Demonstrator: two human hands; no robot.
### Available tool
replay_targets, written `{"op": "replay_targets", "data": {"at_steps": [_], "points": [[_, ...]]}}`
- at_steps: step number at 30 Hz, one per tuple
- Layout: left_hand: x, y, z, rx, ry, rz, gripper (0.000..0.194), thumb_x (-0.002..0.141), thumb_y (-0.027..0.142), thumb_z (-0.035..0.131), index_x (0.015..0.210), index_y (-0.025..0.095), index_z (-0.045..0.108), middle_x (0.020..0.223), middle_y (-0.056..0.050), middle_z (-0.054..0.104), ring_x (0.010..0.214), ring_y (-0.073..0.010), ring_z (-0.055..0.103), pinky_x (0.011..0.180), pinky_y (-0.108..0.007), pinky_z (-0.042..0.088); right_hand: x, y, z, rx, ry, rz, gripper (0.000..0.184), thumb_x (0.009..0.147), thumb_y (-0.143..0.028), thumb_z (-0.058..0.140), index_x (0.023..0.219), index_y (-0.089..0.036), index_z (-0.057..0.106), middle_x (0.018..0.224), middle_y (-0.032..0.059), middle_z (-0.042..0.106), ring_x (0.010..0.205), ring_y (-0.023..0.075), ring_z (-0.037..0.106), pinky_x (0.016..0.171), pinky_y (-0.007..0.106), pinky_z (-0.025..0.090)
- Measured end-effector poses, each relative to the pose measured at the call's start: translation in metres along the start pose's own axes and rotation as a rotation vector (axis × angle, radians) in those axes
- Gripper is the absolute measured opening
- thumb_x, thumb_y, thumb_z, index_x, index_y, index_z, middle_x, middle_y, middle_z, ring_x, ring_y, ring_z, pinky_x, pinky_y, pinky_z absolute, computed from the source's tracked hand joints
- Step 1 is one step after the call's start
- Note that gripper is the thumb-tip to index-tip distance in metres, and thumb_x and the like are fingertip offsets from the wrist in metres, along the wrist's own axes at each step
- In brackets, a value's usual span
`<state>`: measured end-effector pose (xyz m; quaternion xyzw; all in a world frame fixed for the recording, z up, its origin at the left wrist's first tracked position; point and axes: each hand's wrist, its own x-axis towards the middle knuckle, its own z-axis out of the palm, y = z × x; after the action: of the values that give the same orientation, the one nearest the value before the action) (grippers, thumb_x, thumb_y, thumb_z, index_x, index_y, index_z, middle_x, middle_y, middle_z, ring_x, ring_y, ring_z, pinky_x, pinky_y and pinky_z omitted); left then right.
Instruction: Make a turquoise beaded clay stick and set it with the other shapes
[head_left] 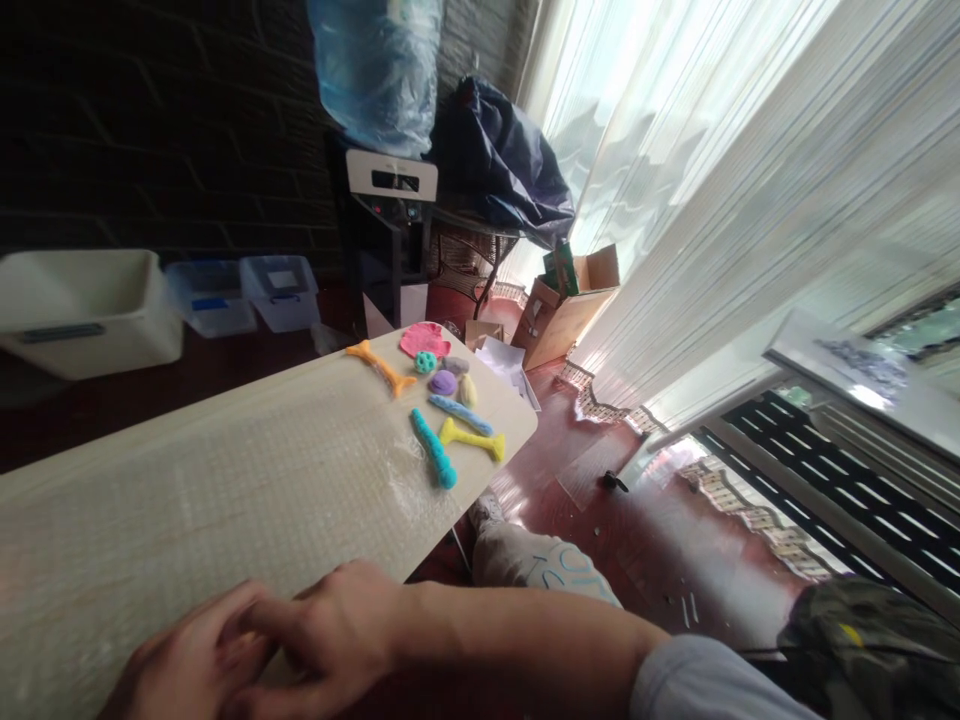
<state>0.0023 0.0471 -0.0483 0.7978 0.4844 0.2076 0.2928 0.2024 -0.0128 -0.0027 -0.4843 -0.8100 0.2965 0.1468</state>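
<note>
My left hand [184,660] and my right hand [334,630] meet at the near edge of a pale table [225,470] covered with clear film. Their fingers are curled and pressed together, and whatever is between them is hidden. The left hand is blurred. At the table's far right corner lie several modelling-clay shapes: an orange bone [381,368], a pink flat piece [424,338], a teal ball [425,362], a purple lump [442,382], a blue stick [460,413], a yellow bone [472,438] and a teal stick [433,449].
A water dispenser [390,180] with a blue bottle [379,65] stands behind the table. A white tub [82,305] and two clear boxes [210,295] sit at the left. A cardboard box [570,300] and striped curtains [712,200] are at the right. My knee [540,565] shows beside the table.
</note>
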Motion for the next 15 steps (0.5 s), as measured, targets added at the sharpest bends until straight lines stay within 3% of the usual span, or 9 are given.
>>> {"op": "replay_targets", "data": {"at_steps": [4,6,10,15], "points": [[-0.012,0.042,-0.015,-0.092,-0.118,-0.068,0.012,0.078,0.018,0.052,0.070,0.024,0.060,0.062,0.003,0.065,0.061,-0.0172,0.063,0.057,-0.024,0.044,-0.006,-0.013,-0.001,0.044,0.049,-0.045,0.051,0.091,-0.048,0.065,0.134,-0.020,0.056,0.086,0.0047,0.079,0.069,0.0218,0.075,0.059,0.025,0.046],[-0.013,0.052,-0.016,-0.110,-0.054,-0.057,0.013,0.077,0.011,0.053,0.075,0.021,0.060,0.073,0.000,0.067,0.070,-0.0174,0.064,0.063,-0.025,0.046,-0.008,-0.014,-0.002,0.145,0.117,-0.039,0.044,0.097,-0.036,0.058,0.138,-0.020,0.054,0.082,0.0028,0.078,0.066,0.0199,0.073,0.063,0.027,0.048],[0.005,0.062,-0.006,-0.265,0.003,0.009,0.025,0.075,0.005,0.059,0.094,0.020,0.065,0.100,-0.006,0.071,0.088,-0.0191,0.069,0.077,-0.027,0.054,-0.016,0.008,-0.009,0.275,0.187,0.066,0.040,0.106,-0.040,0.051,0.141,-0.021,0.053,0.071,-0.0013,0.072,0.057,0.0163,0.065,0.058,0.026,0.046],[0.020,0.079,0.005,-0.299,-0.083,0.101,0.031,0.080,0.010,0.065,0.109,0.020,0.065,0.109,-0.010,0.075,0.101,-0.0247,0.072,0.089,-0.035,0.058,-0.030,0.027,-0.022,0.313,0.280,0.168,0.043,0.105,-0.041,0.054,0.142,-0.019,0.053,0.079,0.0022,0.075,0.062,0.0169,0.066,0.055,0.024,0.048]]}}
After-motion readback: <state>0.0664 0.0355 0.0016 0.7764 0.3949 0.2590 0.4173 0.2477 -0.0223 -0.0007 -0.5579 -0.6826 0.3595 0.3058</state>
